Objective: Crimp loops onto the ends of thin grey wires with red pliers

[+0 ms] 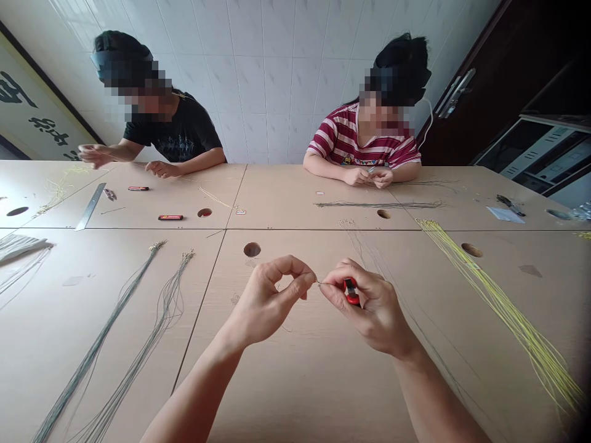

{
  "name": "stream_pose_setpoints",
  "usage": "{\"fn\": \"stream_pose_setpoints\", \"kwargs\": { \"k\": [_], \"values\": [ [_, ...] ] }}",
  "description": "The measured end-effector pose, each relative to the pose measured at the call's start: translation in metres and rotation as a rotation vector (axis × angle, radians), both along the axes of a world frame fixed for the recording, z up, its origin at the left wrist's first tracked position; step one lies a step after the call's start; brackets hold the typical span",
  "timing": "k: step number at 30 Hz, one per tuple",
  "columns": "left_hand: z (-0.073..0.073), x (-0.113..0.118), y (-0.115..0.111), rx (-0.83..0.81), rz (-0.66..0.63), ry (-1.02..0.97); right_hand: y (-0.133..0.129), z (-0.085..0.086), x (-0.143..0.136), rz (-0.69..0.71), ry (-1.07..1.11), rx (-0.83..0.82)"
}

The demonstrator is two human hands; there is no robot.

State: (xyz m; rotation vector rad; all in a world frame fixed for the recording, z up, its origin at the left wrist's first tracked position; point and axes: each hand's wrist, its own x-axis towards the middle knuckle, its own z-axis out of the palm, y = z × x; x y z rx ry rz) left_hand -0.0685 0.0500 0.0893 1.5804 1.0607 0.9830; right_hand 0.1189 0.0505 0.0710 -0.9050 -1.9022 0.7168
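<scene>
Left hand (272,300), fingertips pinching thin cord (317,282); right hand (369,304) pinching it too, red-handled tool (351,291) in palm.

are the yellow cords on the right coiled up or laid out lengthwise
Laid out lengthwise: the yellow cords run in one long, loose bundle across the table, not wound into coils.

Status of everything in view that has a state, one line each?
Left hand: pinching thin cord
Right hand: pinching, also holding red tool
Red tool: held, open or shut unclear
Yellow cords: bunched, lying lengthwise
Dark green cords: bunched, lying lengthwise
Ruler: lying flat
Table hole: uncovered
</scene>
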Motion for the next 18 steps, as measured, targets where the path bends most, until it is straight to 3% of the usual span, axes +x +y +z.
{"fn": "stream_pose_setpoints", "kwargs": {
  "k": [18],
  "values": [
    [-0.0054,0.0088,-0.0053,0.200,0.125,0.097,0.0001,0.0001,0.0033,0.009,-0.019,0.065]
  ]
}}
